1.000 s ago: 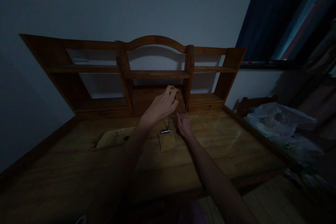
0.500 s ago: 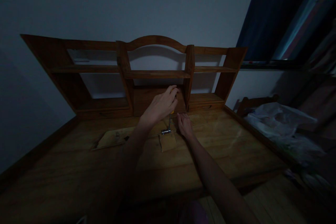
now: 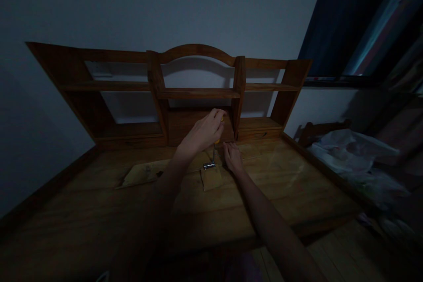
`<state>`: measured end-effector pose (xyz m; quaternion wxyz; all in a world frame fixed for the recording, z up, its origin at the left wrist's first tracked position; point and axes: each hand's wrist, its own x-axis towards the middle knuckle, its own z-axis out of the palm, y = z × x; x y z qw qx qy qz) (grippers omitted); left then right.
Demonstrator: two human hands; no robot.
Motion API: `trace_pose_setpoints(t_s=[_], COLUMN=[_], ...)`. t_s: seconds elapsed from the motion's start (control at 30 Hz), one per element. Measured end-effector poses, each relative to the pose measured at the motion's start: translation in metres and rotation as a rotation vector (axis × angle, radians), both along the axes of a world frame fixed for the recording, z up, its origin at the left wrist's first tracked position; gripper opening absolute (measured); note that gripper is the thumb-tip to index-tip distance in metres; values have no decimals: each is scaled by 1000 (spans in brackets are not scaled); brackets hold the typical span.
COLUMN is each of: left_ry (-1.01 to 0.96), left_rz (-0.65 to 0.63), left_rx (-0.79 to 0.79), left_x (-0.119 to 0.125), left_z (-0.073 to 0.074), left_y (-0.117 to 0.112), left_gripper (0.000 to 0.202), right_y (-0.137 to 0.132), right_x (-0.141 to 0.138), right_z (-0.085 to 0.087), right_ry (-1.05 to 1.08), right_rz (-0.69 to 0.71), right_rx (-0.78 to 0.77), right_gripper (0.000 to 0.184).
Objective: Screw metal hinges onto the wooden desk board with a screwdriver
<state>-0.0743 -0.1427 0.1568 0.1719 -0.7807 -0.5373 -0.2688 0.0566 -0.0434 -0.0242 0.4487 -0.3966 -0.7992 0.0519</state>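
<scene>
Dim room. Left hand [image 3: 206, 130] raised over the surface [image 3: 291, 180], fingers wrapped round the yellow handle of a screwdriver [image 3: 215, 151]. Handle mostly hidden by the hand; yellow shows above and below the grip. Shaft slants down, its lower end at a shiny metal fitting [image 3: 209, 165]. Exact contact of the tip too small to tell.

Fitting lies at the far edge of a tan square [image 3: 212, 179], which is flat on the surface, between the two forearms. Right hand [image 3: 233, 157] down on the surface, just right of the shaft, fingers bent and pointing away from the wearer; whether they close on anything, cannot tell.

Left of the square: a long, ragged scrap [image 3: 142, 173], partly behind the left forearm. Behind the hands, a wooden shelf unit [image 3: 198, 93] against the wall [image 3: 198, 9]. Off to the right, a pale plastic bag [image 3: 350, 145] by a wooden chair [image 3: 309, 131].
</scene>
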Motion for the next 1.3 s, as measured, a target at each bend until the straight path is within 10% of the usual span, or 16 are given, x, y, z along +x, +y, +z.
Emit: trace_pose_setpoints(t_s=[1.3], left_ry=[19], left_rz=[75], left_rx=[-11], left_x=[2], left_z=[-2], left_y=[0], left_gripper=[35], right_y=[2], right_x=[0], right_z=[-2], right_ry=[-3], right_rz=[1], right_rx=[-3], right_gripper=[51])
